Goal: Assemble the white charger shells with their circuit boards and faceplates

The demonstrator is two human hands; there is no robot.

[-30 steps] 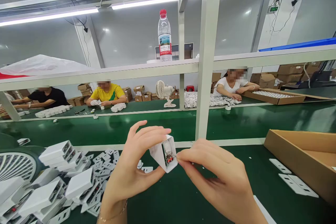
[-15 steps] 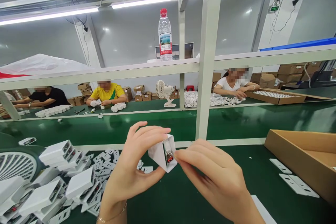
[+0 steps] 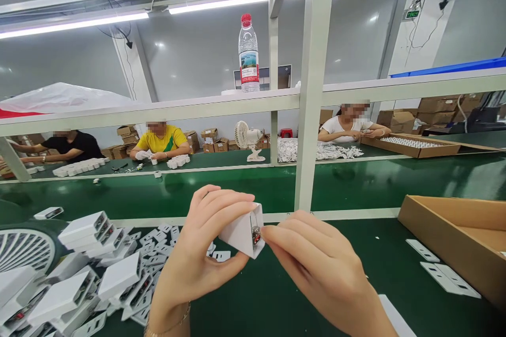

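My left hand (image 3: 209, 239) grips a white plastic charger housing (image 3: 237, 231) between the thumb and fingers, its open end turned to the right. Inside that end show metal parts and a red piece, like a USB socket (image 3: 256, 235). The fingers of my right hand (image 3: 320, 263) are pinched together, tips touching the open end beside the socket; whatever they may hold is hidden. To the left lie several similar white housings (image 3: 120, 276) in a heap, with loose white slotted plates (image 3: 156, 253) scattered among them.
A cardboard box (image 3: 446, 242) stands at the right, with white slotted plates (image 3: 448, 278) beside it. A pale frame post (image 3: 310, 116) rises ahead of my hands. Beyond it runs a green conveyor belt (image 3: 375, 181), with co-workers seated behind. A white fan-like grille (image 3: 26, 250) is at far left.
The housing has turned slightly in my left hand, so less of its open end shows. My right fingertips stay at that end. On the belt, small white parts have moved right.
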